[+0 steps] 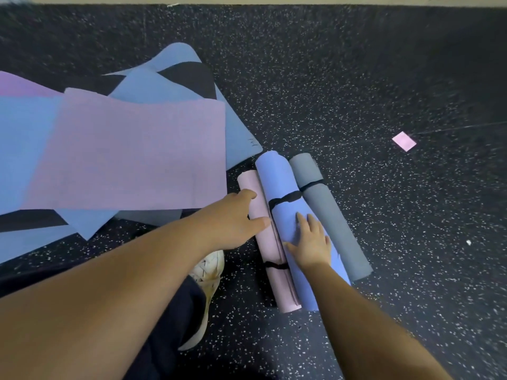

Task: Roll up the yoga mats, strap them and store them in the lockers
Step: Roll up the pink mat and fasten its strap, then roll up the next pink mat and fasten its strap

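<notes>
Rolled mats: where the speckled dark floor (356, 86) meets the loose pile, three rolled mats lie side by side, touching, their long axes running away from the viewer.
Blue rolled mat (277, 182): the middle of the three, bound by a black strap (285, 199) around its upper half.
Pink rolled mat (270, 248): on the left of the blue one, thinner, with a black strap (275, 265) near its lower end.
Grey rolled mat (332, 215): on the right, with a dark strap (311, 185) near its far end.
Right hand (311, 242): lies flat on the blue rolled mat below its strap, fingers straight and spread, thumb toward the pink roll.
Left hand (233, 218): reaches to the pink rolled mat, fingers extended at its left side and thumb across its top; whether it actually clasps the roll I cannot tell.
Unrolled mats: a pink flat mat (131, 154) lies on top of overlapping blue flat mats (24, 144) and a black one (189, 78), left of the rolls.
Shoe (205, 283): pale, on the floor just left of the pink roll's near end.
Pink square (403, 141): a small piece lying on the floor, well apart to the right.
</notes>
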`<action>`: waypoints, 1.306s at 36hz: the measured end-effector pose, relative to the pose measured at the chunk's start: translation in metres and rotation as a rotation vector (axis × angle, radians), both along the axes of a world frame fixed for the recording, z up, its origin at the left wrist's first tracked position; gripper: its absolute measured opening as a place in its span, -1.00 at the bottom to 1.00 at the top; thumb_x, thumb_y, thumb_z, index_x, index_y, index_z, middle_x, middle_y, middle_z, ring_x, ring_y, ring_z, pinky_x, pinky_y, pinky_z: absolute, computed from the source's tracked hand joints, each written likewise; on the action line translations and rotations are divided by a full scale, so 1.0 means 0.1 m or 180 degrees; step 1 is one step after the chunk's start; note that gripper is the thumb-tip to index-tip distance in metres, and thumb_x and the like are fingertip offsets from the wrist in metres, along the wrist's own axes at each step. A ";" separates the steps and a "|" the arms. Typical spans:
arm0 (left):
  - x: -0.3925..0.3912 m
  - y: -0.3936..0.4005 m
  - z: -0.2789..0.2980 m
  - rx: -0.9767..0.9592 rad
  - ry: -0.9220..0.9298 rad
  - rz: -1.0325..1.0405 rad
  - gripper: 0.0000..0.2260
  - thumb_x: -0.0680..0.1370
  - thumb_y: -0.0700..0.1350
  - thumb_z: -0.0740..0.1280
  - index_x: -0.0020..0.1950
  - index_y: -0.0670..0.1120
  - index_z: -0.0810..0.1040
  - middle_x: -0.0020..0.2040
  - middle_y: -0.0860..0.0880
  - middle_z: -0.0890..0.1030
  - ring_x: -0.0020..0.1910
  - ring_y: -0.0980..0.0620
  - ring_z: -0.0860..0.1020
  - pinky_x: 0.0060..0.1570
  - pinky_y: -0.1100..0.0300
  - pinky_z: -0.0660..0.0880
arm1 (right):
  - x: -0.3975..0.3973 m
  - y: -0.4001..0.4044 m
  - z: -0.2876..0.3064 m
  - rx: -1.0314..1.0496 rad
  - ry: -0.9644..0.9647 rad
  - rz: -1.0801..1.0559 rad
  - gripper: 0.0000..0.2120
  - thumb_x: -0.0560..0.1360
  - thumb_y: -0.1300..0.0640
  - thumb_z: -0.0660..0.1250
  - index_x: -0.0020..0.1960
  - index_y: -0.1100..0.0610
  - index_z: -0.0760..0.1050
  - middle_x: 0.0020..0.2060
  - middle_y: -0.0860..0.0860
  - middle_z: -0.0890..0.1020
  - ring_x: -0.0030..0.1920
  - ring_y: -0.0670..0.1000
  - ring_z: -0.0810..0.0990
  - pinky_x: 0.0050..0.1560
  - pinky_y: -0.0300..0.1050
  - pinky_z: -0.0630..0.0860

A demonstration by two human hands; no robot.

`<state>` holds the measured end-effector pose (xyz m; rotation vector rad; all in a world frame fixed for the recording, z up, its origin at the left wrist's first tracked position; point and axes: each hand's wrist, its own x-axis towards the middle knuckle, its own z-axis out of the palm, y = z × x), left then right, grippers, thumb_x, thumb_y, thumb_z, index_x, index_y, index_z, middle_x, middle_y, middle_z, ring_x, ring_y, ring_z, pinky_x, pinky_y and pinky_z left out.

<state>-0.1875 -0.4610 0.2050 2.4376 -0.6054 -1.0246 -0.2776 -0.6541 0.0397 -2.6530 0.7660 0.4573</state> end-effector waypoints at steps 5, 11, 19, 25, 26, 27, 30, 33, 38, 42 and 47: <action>-0.02 0.00 0.04 0.0011 0.0003 -0.0017 -0.39 0.60 0.18 0.19 0.56 0.01 0.06 0.51 -0.07 0.24 0.38 -0.01 0.37 0.18 0.17 0.32 | -0.22 0.03 0.09 -0.0022 0.0220 0.0019 -0.26 0.54 -0.04 0.32 0.57 -0.01 -0.02 0.56 -0.01 0.00 0.55 0.05 -0.04 0.47 0.15 0.09; -0.04 0.07 0.12 0.0005 -0.0103 0.0032 -0.38 0.60 0.17 0.21 0.56 -0.02 0.07 0.49 -0.10 0.25 0.38 -0.05 0.36 0.23 0.13 0.33 | -0.50 0.12 0.34 -0.0048 0.0307 -0.0012 -0.25 0.55 -0.06 0.30 0.57 0.00 -0.06 0.56 -0.03 0.00 0.55 0.04 -0.04 0.48 0.15 0.11; -0.23 0.38 0.20 0.0065 -0.0463 0.0110 -0.39 0.61 0.14 0.21 0.56 -0.02 0.07 0.46 -0.14 0.26 0.39 -0.13 0.34 0.32 -0.01 0.33 | -0.60 0.43 0.93 -0.0017 -0.0049 0.0081 -0.25 0.57 -0.07 0.27 0.58 0.02 -0.11 0.57 -0.03 -0.04 0.56 0.03 -0.09 0.50 0.16 0.04; -0.42 0.70 0.39 0.0216 -0.0928 -0.0063 -0.42 0.60 0.14 0.20 0.55 0.01 0.10 0.45 -0.10 0.28 0.38 -0.13 0.32 0.30 -0.06 0.35 | -0.50 0.76 1.39 0.0067 -0.0317 0.0222 -0.25 0.57 -0.05 0.29 0.58 0.06 -0.08 0.56 0.01 0.03 0.56 0.05 -0.04 0.50 0.11 0.08; -0.43 0.76 0.43 0.0236 -0.1021 -0.0052 -0.43 0.60 0.14 0.20 0.55 0.00 0.10 0.45 -0.09 0.28 0.38 -0.12 0.32 0.29 -0.05 0.35 | -0.47 0.84 1.47 0.0062 -0.0370 0.0294 -0.24 0.57 -0.06 0.30 0.58 0.08 -0.06 0.56 0.01 0.07 0.55 0.05 -0.01 0.49 0.10 0.10; -0.43 0.82 0.46 0.0247 -0.1098 -0.0020 -0.43 0.61 0.13 0.19 0.55 -0.01 0.11 0.45 -0.09 0.28 0.38 -0.12 0.31 0.29 -0.04 0.34 | -0.44 0.92 1.56 0.0051 -0.0424 0.0367 -0.25 0.56 -0.07 0.30 0.57 0.10 -0.05 0.55 0.02 0.10 0.55 0.05 0.02 0.48 0.08 0.13; -0.44 1.03 0.57 0.0239 -0.1203 0.0128 -0.43 0.62 0.12 0.18 0.56 0.00 0.08 0.47 -0.08 0.25 0.40 -0.12 0.29 0.32 -0.04 0.33 | -0.31 1.18 1.83 0.0110 -0.0588 0.0498 -0.28 0.56 -0.06 0.30 0.55 0.11 0.00 0.53 0.01 0.15 0.52 0.04 0.09 0.46 0.07 0.16; -0.42 1.24 0.69 0.0150 -0.1203 0.0326 -0.43 0.63 0.11 0.17 0.57 -0.01 0.04 0.49 -0.09 0.22 0.40 -0.14 0.30 0.34 -0.05 0.31 | -0.16 1.45 2.03 0.0119 -0.0884 0.0711 -0.32 0.55 -0.05 0.31 0.53 0.11 0.07 0.49 0.03 0.22 0.47 0.05 0.17 0.42 0.02 0.20; -0.33 1.66 0.89 -0.0058 -0.1298 0.0701 -0.43 0.63 0.09 0.19 0.56 -0.03 0.08 0.49 -0.11 0.24 0.39 -0.13 0.33 0.35 -0.06 0.31 | 0.09 1.92 2.30 0.0206 -0.1019 0.1042 -0.31 0.57 -0.05 0.28 0.55 0.12 0.04 0.51 0.03 0.20 0.50 0.04 0.14 0.42 -0.05 0.20; -0.26 2.07 0.97 -0.0137 -0.1310 0.1051 -0.43 0.62 0.11 0.18 0.56 -0.03 0.07 0.51 -0.09 0.21 0.42 -0.12 0.31 0.37 -0.04 0.30 | 0.28 2.28 2.48 0.0194 -0.1073 0.1302 -0.34 0.60 -0.06 0.23 0.56 0.10 0.01 0.51 0.03 0.19 0.49 0.04 0.16 0.39 -0.02 0.24; -0.21 2.61 0.96 -0.0241 -0.1298 0.1424 -0.43 0.63 0.10 0.18 0.56 -0.04 0.07 0.51 -0.11 0.20 0.42 -0.11 0.32 0.38 -0.03 0.29 | 0.66 2.72 2.69 0.0464 -0.1048 0.1475 -0.34 0.60 -0.04 0.24 0.56 0.10 0.01 0.51 0.05 0.20 0.49 0.07 0.18 0.41 -0.01 0.23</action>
